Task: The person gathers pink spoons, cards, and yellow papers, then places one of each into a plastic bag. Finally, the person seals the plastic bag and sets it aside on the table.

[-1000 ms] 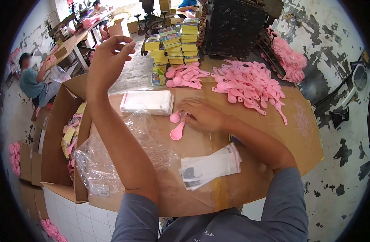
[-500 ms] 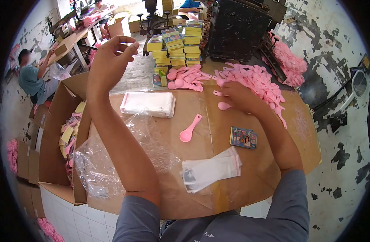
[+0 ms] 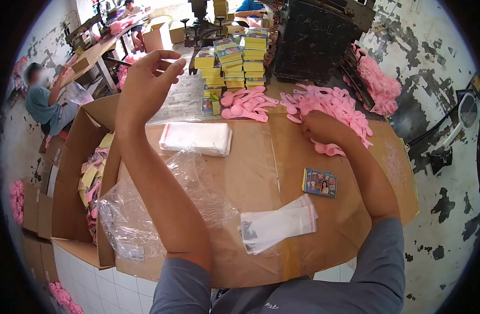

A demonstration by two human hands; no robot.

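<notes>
My left hand (image 3: 147,86) is raised over the back left of the table, its fingers loosely bent and apart, with nothing in them. At the front edge of the pink spoon pile (image 3: 334,104), my right hand (image 3: 323,128) is closed, palm down. Pink spoon bowls (image 3: 329,150) stick out from under it, and the fingers hide the grip itself. A small stack of printed cards (image 3: 320,183) lies nearer to me. Clear plastic sleeves (image 3: 278,225) are fanned out in front of my body. A thicker stack of sleeves (image 3: 195,137) sits below my left hand.
Stacks of yellow-edged card packs (image 3: 232,60) stand at the back, with a smaller spoon heap (image 3: 247,102) before them. Crumpled clear plastic (image 3: 145,209) lies under my left forearm. An open carton (image 3: 83,125) holds packed items at left. A black metal box (image 3: 313,42) stands behind; people sit farther off.
The single pink spoon in the middle of the table is gone from there. My right hand has shifted slightly right, with spoon bowls now under it. My left hand stays raised.
</notes>
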